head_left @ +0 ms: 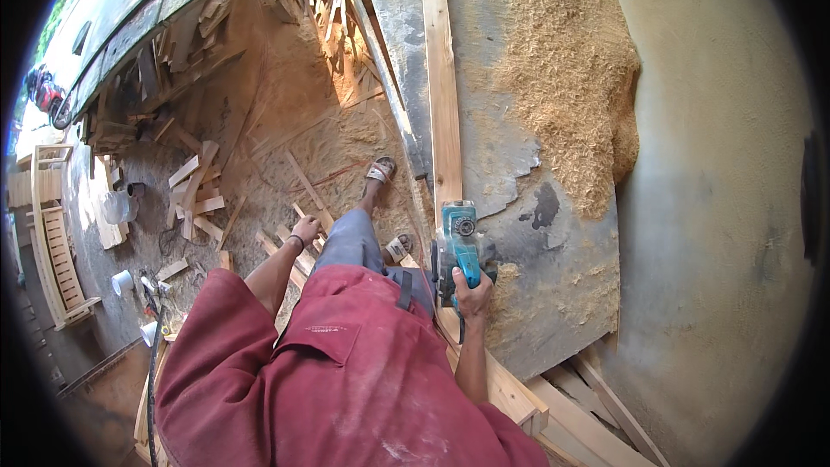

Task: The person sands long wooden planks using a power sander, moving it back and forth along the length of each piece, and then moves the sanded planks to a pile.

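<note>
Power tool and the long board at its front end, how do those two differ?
The power tool is teal and dark, while the long board is pale wood. The power tool is short and bulky; the long board is narrow and runs up to the picture's top. The right hand grips the power tool, but not the long board. Both point lengthwise up the picture.

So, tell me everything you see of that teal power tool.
The power tool has a teal body, a round dark part toward its far end, black sections and a teal handle; the casing looks plastic. It sits on the wooden board, lined up along it, the right hand gripping its handle. A dark cord seems to trail behind.
</note>
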Demonstrator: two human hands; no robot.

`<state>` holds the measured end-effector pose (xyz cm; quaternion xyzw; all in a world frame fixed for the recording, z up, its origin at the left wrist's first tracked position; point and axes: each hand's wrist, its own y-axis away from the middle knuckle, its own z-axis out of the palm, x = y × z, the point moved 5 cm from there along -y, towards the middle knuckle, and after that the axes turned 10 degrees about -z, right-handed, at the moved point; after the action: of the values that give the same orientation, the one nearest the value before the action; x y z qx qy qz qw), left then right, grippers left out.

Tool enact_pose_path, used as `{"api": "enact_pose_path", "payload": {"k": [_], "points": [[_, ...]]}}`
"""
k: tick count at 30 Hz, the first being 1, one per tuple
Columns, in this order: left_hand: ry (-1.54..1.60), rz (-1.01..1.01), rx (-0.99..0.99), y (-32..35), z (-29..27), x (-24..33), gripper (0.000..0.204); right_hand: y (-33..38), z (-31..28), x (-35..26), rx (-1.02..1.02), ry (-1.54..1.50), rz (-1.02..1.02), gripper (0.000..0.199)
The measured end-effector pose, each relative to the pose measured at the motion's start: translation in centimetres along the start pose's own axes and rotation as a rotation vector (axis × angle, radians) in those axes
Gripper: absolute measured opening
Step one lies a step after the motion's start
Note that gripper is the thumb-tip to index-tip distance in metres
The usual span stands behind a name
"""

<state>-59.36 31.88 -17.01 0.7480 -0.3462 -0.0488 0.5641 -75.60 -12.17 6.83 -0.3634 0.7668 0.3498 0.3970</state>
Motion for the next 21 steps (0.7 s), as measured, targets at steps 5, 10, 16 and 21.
{"api": "enact_pose_path", "payload": {"k": [5,10,16,21], "points": [[-0.078,-0.137,0.003,0.6,-1.2,-6.7,0.033,-2.3,0.1,-2.7,-0.065,0.057,-0.047,0.041],[-0.227,-0.090,0.072,2.7,-0.5,-8.5,0.040,-4.6,1.0,-3.0,-0.039,0.067,-0.103,0.042],[-0.277,-0.010,0.086,0.8,0.2,-8.5,0.042,-7.1,1.8,-4.7,-0.043,0.085,-0.083,0.040],[-0.196,-0.011,0.085,2.2,-0.8,-1.8,0.040,-10.4,3.0,-5.0,-0.059,0.072,-0.019,0.042]]}}
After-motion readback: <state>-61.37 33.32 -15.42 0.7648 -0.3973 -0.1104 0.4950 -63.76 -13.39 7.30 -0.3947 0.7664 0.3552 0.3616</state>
